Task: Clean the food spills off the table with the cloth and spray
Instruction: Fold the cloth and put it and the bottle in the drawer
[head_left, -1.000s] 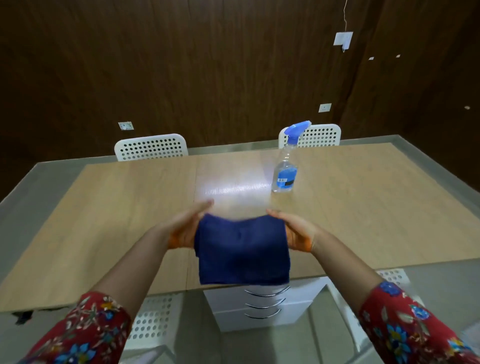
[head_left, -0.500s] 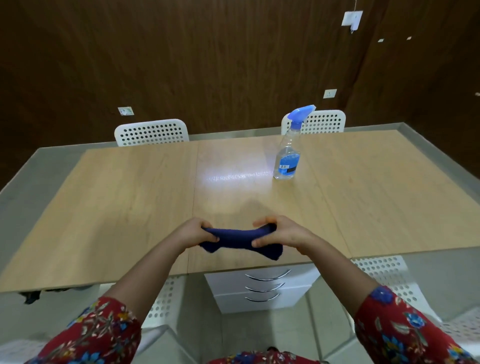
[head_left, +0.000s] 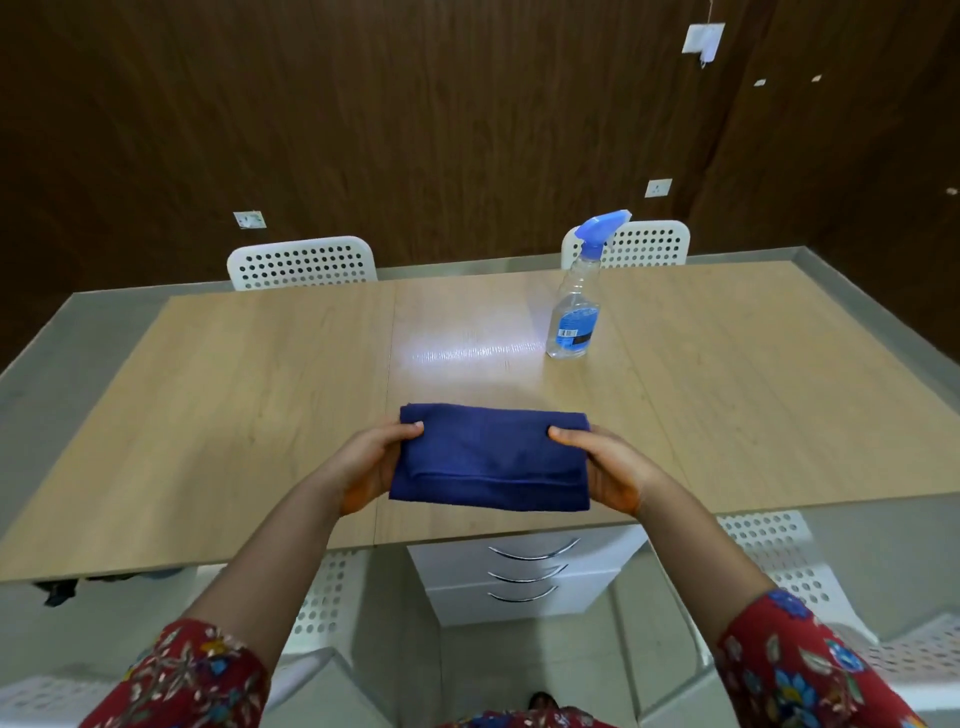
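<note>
A dark blue cloth (head_left: 493, 457), folded into a flat rectangle, is over the near middle of the wooden table (head_left: 234, 395). My left hand (head_left: 371, 467) grips its left edge, thumb on top. My right hand (head_left: 605, 470) grips its right edge the same way. A clear spray bottle (head_left: 574, 317) with a blue trigger head and blue label stands upright farther back, to the right of centre, apart from both hands. I see no food spill on the tabletop, only a bright glare patch beside the bottle.
Two white perforated chairs (head_left: 304, 262) (head_left: 649, 244) stand at the far side against a dark wooden wall. A white drawer unit (head_left: 524, 577) sits under the near edge. More white perforated chairs (head_left: 779, 551) are near me on both sides.
The cloth hung open from both hands, was then bunched into a narrow roll, and now is held as a flat folded rectangle over the table. The spray bottle has stayed put.
</note>
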